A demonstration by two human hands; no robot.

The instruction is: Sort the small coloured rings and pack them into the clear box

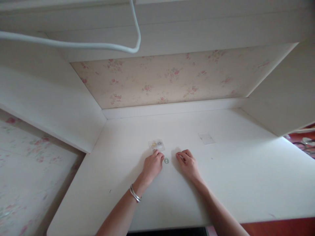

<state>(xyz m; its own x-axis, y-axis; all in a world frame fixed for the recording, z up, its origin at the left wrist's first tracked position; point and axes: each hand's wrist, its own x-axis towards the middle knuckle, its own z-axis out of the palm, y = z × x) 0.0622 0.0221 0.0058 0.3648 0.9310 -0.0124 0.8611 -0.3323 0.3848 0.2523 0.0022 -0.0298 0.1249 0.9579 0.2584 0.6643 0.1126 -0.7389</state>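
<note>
Bracelet [135, 193] on the wrist, your left hand [154, 163] is right at the front edge of the clear box [161, 148], fingers bent and bunched close; whether they touch the box or pinch anything, I can't tell from here. Inside that box, small gold bits on the left, darker ones on the right! Just beside your left fingertips lies the little ring-shaped piece [166, 160], flat on the white desk [233, 183], in the gap between your hands. Over on the other side, your right hand [189, 165] sits low, fingers curled in, thumb and forefinger close together, with any tiny thing between them too small to make out. Beyond it, a clear flat square [206, 138] lies farther back on the desk.
</note>
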